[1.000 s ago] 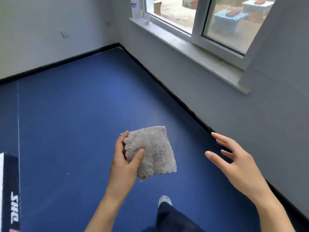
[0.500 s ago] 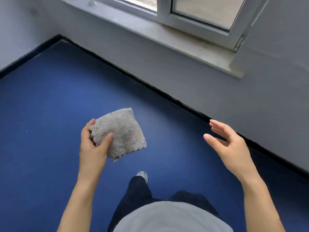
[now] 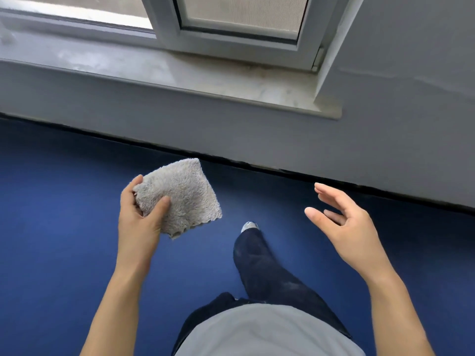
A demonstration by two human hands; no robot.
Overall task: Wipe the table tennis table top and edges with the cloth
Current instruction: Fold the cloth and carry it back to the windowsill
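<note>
cloth (image 3: 183, 195) folded, gripped by left hand (image 3: 140, 219); right hand (image 3: 344, 222) relaxed, holding nothing. table not in view: reach it first, then wipe with flat fold.

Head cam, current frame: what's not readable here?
Table tennis table: outside the head view, none of it shows.
Left hand: most fingers hidden behind the cloth.
Window: cut off by the top edge.
Shoe: mostly hidden by the trouser leg.

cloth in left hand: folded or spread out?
Folded, it seems: the cloth is a compact thick square pinched by the left hand, thumb on top. Layers not clearly visible.
</note>
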